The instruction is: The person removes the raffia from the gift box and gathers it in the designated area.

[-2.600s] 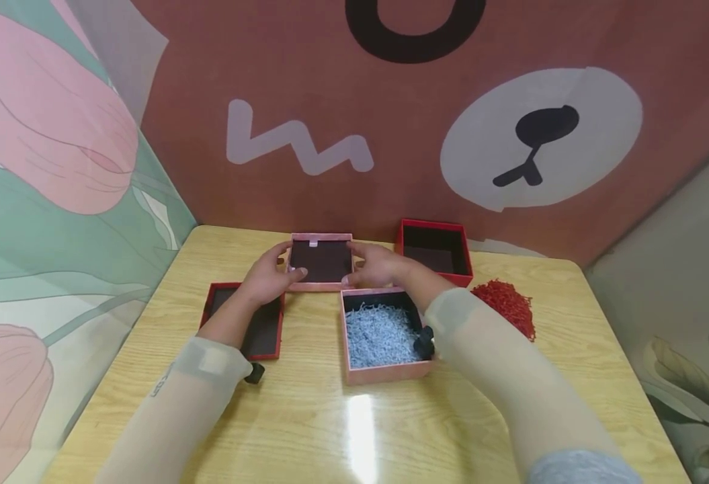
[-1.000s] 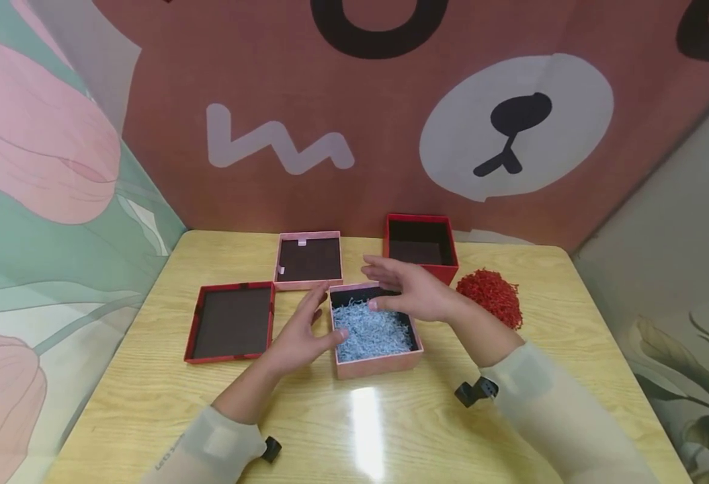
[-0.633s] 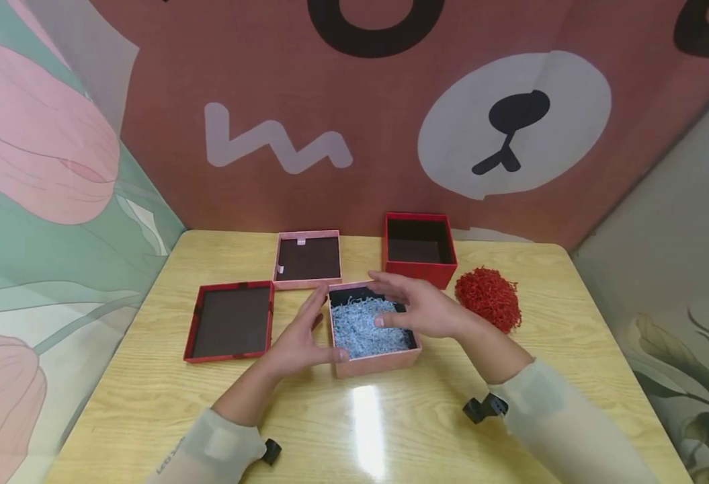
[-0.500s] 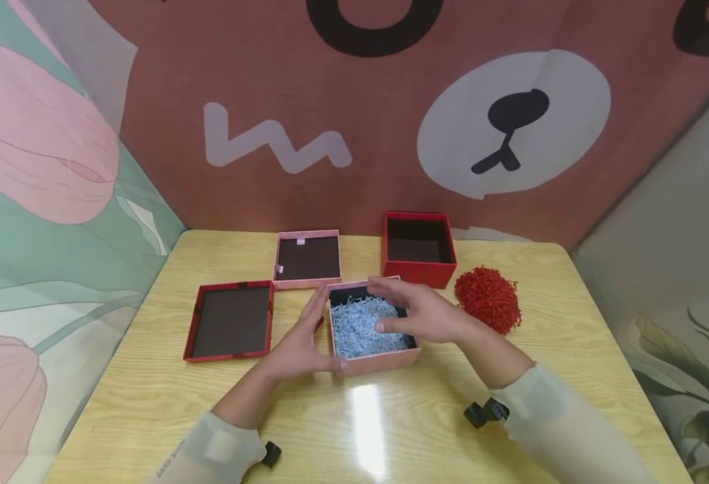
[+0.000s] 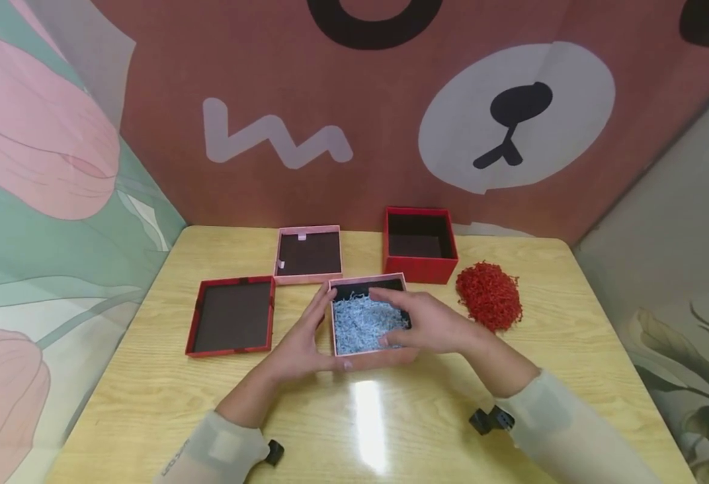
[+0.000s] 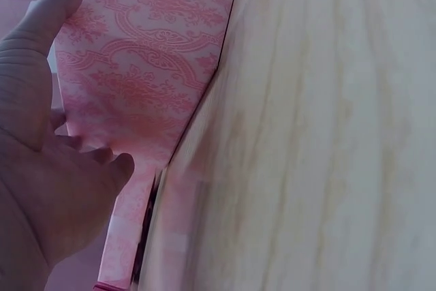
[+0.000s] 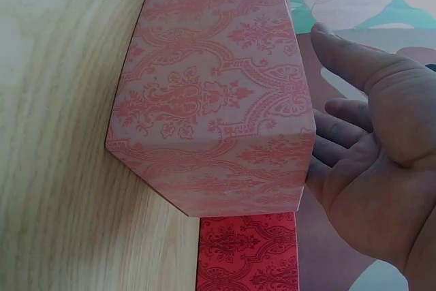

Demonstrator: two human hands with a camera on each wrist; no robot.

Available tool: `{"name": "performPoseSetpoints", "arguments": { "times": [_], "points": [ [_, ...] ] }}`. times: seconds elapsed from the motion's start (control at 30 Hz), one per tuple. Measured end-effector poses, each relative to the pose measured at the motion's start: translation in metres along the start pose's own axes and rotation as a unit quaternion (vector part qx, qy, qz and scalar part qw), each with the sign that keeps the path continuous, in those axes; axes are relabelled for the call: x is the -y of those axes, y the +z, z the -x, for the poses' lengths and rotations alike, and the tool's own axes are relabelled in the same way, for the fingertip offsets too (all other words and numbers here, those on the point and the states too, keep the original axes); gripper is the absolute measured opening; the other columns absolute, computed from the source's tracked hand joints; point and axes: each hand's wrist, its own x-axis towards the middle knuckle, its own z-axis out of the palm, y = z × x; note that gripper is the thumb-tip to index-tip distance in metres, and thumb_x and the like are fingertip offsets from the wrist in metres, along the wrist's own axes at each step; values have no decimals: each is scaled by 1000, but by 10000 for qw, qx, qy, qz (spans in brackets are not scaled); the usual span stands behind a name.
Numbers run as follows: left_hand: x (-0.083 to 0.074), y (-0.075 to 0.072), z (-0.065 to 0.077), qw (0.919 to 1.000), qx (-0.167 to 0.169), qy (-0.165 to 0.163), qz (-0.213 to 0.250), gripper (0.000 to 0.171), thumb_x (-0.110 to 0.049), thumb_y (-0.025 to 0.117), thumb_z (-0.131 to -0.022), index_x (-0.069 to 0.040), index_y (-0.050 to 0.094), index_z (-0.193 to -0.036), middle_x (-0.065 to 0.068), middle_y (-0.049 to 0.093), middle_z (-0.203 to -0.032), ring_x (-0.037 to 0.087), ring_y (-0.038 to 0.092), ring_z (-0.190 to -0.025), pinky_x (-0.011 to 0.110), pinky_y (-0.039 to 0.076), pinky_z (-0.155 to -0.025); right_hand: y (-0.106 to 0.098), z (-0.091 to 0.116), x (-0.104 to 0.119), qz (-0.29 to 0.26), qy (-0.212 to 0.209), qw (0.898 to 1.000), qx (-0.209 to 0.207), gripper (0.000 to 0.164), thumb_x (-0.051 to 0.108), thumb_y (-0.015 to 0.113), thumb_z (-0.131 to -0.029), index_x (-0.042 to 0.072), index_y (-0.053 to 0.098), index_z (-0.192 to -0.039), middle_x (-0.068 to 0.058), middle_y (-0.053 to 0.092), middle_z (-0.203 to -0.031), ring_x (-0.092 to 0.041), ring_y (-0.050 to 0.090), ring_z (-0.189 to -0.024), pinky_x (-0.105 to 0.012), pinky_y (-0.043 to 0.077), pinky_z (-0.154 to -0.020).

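Observation:
A pink patterned gift box [image 5: 384, 361] stands on the table with light-blue shredded paper [image 5: 363, 324] inside. My left hand [image 5: 300, 344] grips the box at its left side, thumb against the front face and fingers along the left wall. In the left wrist view that hand's fingertips meet the patterned wall. Over the right part of the box is my right hand [image 5: 433, 321], its thumb and fingers spread above the shredded paper. The right wrist view shows this right hand [image 7: 378, 141] beside the rim, palm visible and holding nothing; whether its fingertips touch the paper cannot be seen.
A pink lid [image 5: 309, 254] lies inside-up behind the box. To the left is a red lid [image 5: 233, 316], also inside-up. An open red box [image 5: 421, 270] stands at the back, with red shredded paper [image 5: 489, 296] heaped to its right. A mural wall borders the wooden table [image 5: 306, 430].
Both hands have left the pink lid and come to the pink box. The left thumb has dropped from above the rim onto the front face. The right hand has lowered slightly over the paper.

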Motion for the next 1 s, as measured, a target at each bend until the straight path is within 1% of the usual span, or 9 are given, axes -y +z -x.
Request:
{"name": "performPoseSetpoints", "arguments": {
  "times": [0.07, 0.2, 0.3, 0.43, 0.5, 0.63, 0.7, 0.8, 1.0],
  "points": [
    [0, 0, 0, 10000, 5, 15, -5, 128, -49, 96, -68, -33, 17, -167, -16, -1, -174, 27, 17, -158, 58, 33, -118, 1, 2, 1, 72, 37, 10000, 32, 84, 31, 86, -87, 22, 44, -159, -3, 56, -152, -27, 54, -138, -51, 47, -111],
    [1, 0, 0, 10000, 45, 82, 22, 125, -48, 96, -69, -34, 20, -167, -19, 1, -173, 27, 18, -157, 59, 32, -119, 3, 7, 5, 218, 52, 9997, 89, 84, 32, 85, -87, 23, 43, -160, -1, 56, -152, -26, 53, -138, -50, 48, -111],
    [1, 1, 1, 9999, 47, 164, -12, 123, -49, 96, -69, -34, 22, -166, -20, 2, -172, 26, 18, -157, 61, 32, -118, 3, 8, 8, 345, 5, 9994, 95, 84, 31, 85, -88, 19, 42, -160, -5, 56, -152, -28, 56, -135, -51, 49, -109],
    [2, 4, 2, 9996, 32, 266, -76, 123, -48, 96, -69, -33, 22, -166, -21, 3, -172, 26, 20, -157, 61, 32, -118, 3, 2, 12, 729, 19, 9973, 105, 85, 32, 84, -89, 15, 40, -160, -10, 56, -151, -28, 60, -128, -49, 52, -105],
    [2, 5, 2, 9996, 35, 264, -118, 123, -49, 96, -69, -35, 22, -166, -22, 3, -172, 27, 20, -157, 62, 33, -118, 4, -3, 13, 997, 80, 9949, 158, 86, 35, 84, -89, 13, 40, -160, -10, 54, -153, -28, 60, -129, -48, 53, -104],
    [0, 6, 3, 9996, 13, 224, -169, 123, -50, 96, -69, -35, 22, -166, -23, 3, -171, 26, 20, -157, 63, 32, -117, 10, -15, 16, 1604, 226, 9860, 408, 86, 41, 82, -89, 10, 43, -159, -10, 51, -155, -28, 53, -138, -49, 47, -112],
    [0, 7, 3, 9996, -2, 232, -188, 123, -50, 96, -69, -33, 22, -166, -23, 3, -171, 25, 19, -157, 64, 31, -118, 14, -21, 18, 1925, 332, 9790, 587, 86, 46, 81, -89, 11, 44, -158, -10, 50, -156, -29, 48, -142, -49, 43, -115],
    [0, 7, 3, 9995, -20, 257, -185, 124, -49, 96, -68, -30, 23, -166, -21, 4, -172, 26, 19, -157, 64, 30, -118, 18, -29, 21, 2326, 515, 9673, 868, 88, 52, 79, -88, 13, 45, -158, -10, 49, -157, -30, 46, -144, -50, 44, -114],
    [-1, 6, 2, 9995, -5, 212, -221, 124, -50, 96, -68, -32, 23, -166, -21, 4, -172, 26, 19, -157, 65, 30, -118, 25, -43, 24, 2506, 832, 9558, 1290, 93, 56, 80, -85, 17, 42, -160, -11, 44, -161, -32, 45, -144, -55, 47, -110]
  ]
}}
